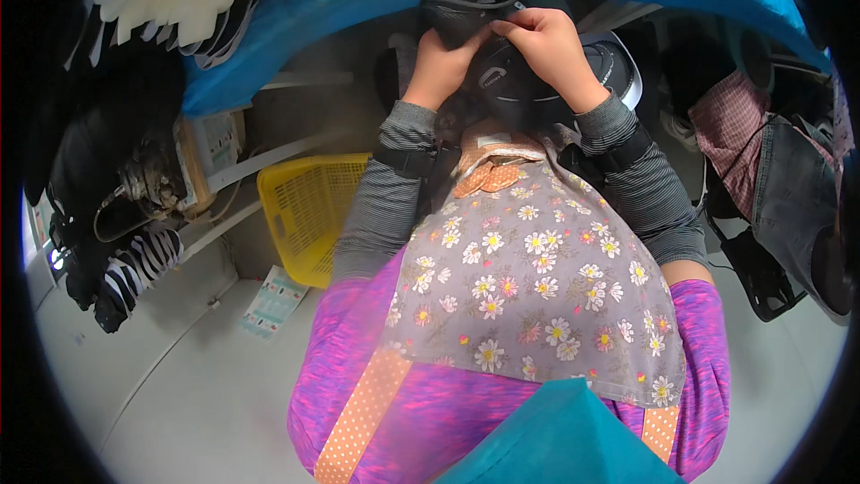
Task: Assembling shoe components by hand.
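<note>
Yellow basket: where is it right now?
In the head view, the yellow basket is left of centre, beside the striped left sleeve, with a printed sheet just below it in the picture.

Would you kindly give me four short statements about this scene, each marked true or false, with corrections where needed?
1. The left hand and the right hand both grip a black, hollow, fabric-like piece. True.
2. The yellow plastic basket with perforated walls stands on the person's right. False: it is on the person's left.
3. A grey apron printed with white and pink flowers lies over the person's lap. True.
4. The person's forearm sleeves are plain red. False: they are dark grey with thin stripes.
</note>
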{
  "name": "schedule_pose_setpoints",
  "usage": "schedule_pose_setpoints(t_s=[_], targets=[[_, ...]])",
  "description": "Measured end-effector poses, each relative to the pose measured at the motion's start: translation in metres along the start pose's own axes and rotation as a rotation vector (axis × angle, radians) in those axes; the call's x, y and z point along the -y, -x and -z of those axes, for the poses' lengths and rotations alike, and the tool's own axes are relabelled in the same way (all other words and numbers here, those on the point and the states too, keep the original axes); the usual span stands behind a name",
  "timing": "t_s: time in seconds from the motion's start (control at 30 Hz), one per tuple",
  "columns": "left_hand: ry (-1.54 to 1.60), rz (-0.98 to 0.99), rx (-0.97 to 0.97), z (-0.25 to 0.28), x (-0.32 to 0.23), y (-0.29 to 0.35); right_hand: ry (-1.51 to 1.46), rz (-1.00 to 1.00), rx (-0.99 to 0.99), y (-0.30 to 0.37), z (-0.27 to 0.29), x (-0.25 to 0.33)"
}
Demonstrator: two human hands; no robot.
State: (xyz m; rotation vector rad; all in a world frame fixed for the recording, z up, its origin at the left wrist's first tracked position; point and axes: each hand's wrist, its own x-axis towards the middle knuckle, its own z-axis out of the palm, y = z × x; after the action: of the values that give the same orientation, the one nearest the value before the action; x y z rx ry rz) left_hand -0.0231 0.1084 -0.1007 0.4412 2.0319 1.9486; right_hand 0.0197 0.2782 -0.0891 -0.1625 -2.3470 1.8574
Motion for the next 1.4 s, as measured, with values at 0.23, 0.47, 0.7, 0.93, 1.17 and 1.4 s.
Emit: schedule_pose_setpoints(t_s=[0.23,0.47,0.7,0.93,1.17,1.4], targets=[[-0.008,0.000,-0.014,0.001,0.007,0.001,0.139,-0.084,0.068,-0.005,0.001,0.008],[-0.077,-0.077,0.035,0.001,0.006,-0.002,-0.025,-0.069,0.098,-0.006,0.001,-0.016],[-0.203,-0.025,-0.005,-0.004,-0.040,0.002,-0.296,-0.158,0.082,-0.001,0.019,0.015],[-0.130,0.039,0.030,-0.005,-0.018,-0.008,-0.192,-0.218,0.110,-0.008,0.012,-0.013],[-0.140,0.079,-0.029,-0.010,-0.014,-0.005,-0.267,-0.229,0.103,-0.006,0.009,-0.018],[-0.219,-0.046,-0.116,-0.013,-0.022,0.010,-0.322,-0.134,0.097,0.007,0.011,-0.004]])
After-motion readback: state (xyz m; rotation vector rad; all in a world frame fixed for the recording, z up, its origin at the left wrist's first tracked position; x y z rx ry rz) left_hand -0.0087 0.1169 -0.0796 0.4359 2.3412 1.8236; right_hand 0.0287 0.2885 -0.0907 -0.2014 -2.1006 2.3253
